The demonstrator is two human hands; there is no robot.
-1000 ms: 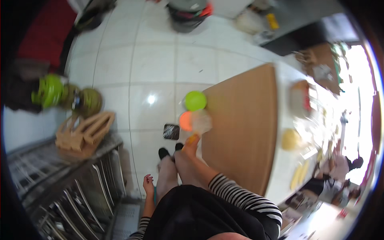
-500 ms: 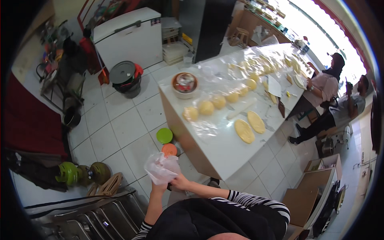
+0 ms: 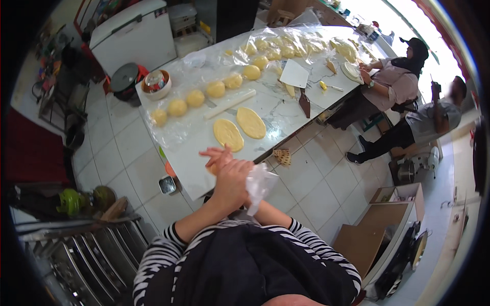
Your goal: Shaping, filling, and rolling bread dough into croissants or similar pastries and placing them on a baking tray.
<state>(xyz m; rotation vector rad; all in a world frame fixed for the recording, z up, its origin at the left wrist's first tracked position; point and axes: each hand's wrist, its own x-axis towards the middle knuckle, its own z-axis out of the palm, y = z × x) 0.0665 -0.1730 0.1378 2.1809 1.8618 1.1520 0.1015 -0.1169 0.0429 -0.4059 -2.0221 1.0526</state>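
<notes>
In front of my body, at the near edge of the table, my two hands are pressed together. My left hand (image 3: 232, 178) is closed over my right hand (image 3: 218, 154), whose fingers stick out to the left, stretched and apart. A crumpled translucent plastic bag (image 3: 261, 184) juts out from under my left fingers, beside my right wrist; the exact grip is partly hidden. Just beyond lie two flat ovals of yellow dough, a nearer one (image 3: 228, 135) and a farther one (image 3: 251, 123). Behind them rests a whitish rolling pin (image 3: 229, 104).
Several dough balls (image 3: 195, 99) line the marble table (image 3: 178, 176) under clear film. A bowl (image 3: 156, 85) stands at its far left corner. Further right lie a white scraper (image 3: 294, 74) and a brown pointed piece (image 3: 304, 104). Two people (image 3: 390, 76) are at the right. Metal racks (image 3: 97, 260) stand near left.
My view and body have turned toward the table. My hands have moved from beside its left end to its near edge, and the bag now hangs on their right side.
</notes>
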